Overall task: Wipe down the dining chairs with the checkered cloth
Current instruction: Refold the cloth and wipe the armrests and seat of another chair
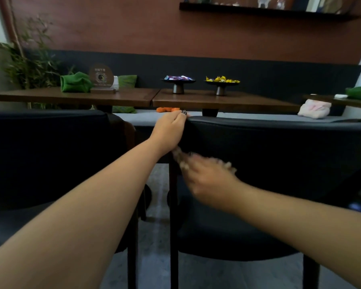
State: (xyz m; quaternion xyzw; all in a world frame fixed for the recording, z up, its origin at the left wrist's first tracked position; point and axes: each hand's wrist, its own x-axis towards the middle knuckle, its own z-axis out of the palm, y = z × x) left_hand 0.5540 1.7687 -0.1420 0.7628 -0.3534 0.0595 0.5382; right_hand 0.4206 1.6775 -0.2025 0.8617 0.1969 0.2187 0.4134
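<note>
- The right hand [206, 180] is low against the back of the right-hand black chair [279, 155], blurred; its fingers look curled around a bunched, pale cloth [182, 161], though the blur hides any checkered pattern.
- The cloth sits pressed to the chair's backrest near its left edge, just under the other hand.
- The left hand [169, 130] is higher up, fingers bent over the top left corner of that same backrest and gripping it; a dark ring [184, 112] shows on one finger.
- A second black chair [48, 155] stands just beside, to the left, with a narrow gap between the two.
- Beyond the chairs are dark wooden tables [217, 100] pushed together.
- On them: a folded green napkin [75, 82], a round wooden sign [101, 77], and two footed dishes [178, 85] holding wrapped sweets.
- Farther back, a grey bench seat [248, 116] runs along the wall with a pink bundle [314, 110] on it.
- A leafy plant [29, 65] stands far left; a wall shelf [265, 11] hangs above.
</note>
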